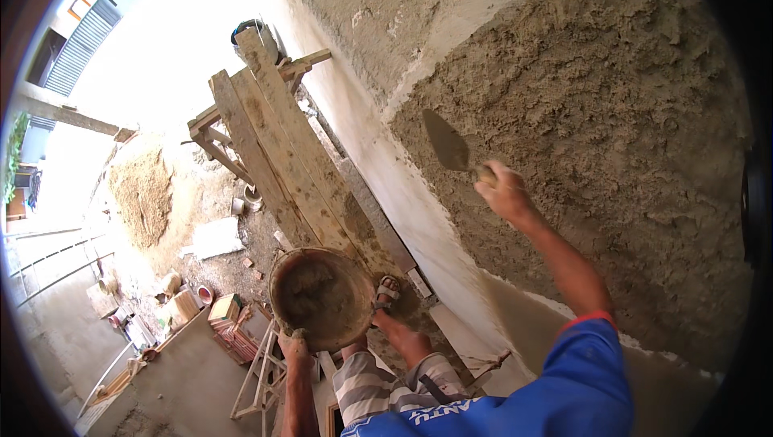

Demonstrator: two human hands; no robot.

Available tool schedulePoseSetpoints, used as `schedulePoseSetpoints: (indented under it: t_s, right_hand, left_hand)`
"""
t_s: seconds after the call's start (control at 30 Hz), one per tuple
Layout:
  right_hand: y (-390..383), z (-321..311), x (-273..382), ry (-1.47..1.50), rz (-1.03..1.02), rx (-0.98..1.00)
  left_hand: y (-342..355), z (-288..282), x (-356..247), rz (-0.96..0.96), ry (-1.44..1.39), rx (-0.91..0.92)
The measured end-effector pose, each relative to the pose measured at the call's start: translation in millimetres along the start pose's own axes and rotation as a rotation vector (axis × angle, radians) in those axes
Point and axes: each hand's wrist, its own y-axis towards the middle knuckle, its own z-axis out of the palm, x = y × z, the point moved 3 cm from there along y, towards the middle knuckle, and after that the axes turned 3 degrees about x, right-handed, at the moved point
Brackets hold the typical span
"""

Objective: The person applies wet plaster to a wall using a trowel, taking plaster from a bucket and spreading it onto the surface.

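My right hand point(506, 193) is closed around the handle of a pointed trowel point(447, 140), its blade raised in front of the wall. Behind it spreads a broad patch of rough, wet mortar point(596, 107) on the wall; I cannot tell whether the blade touches it. Down at the lower middle, my left hand point(295, 347) grips the rim of a round, mortar-stained basin point(282, 280). Grey mortar point(316, 285) lies in the bottom of the basin, which is held at about knee height over the planks.
I stand on a scaffold of wooden planks point(278, 155) along the wall, one sandalled foot point(387, 294) showing. Below on the left are a sand heap point(141, 191), a white sack point(217, 237) and stacked tiles point(240, 328). A wooden ladder-like frame point(264, 376) stands beside the planks.
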Motion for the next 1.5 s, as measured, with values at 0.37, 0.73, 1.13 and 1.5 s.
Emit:
schedulePoseSetpoints:
  t_s: [0.37,0.73,1.13,1.5]
  right_hand:
    - [50,-18,-43,0.169,0.035,-0.296]
    - [-46,-147,34,0.043,0.036,-0.497]
    - [-155,-91,138,0.169,-0.597,0.421]
    - [-121,-125,32,0.343,-0.034,-0.375]
  left_hand:
    - [-8,-35,13,0.064,0.229,-0.043]
    - [-10,-17,-12,0.055,0.188,0.053]
    - [-24,-4,-17,-0.013,0.176,0.054]
    - [-22,-18,8,0.142,0.369,0.13]
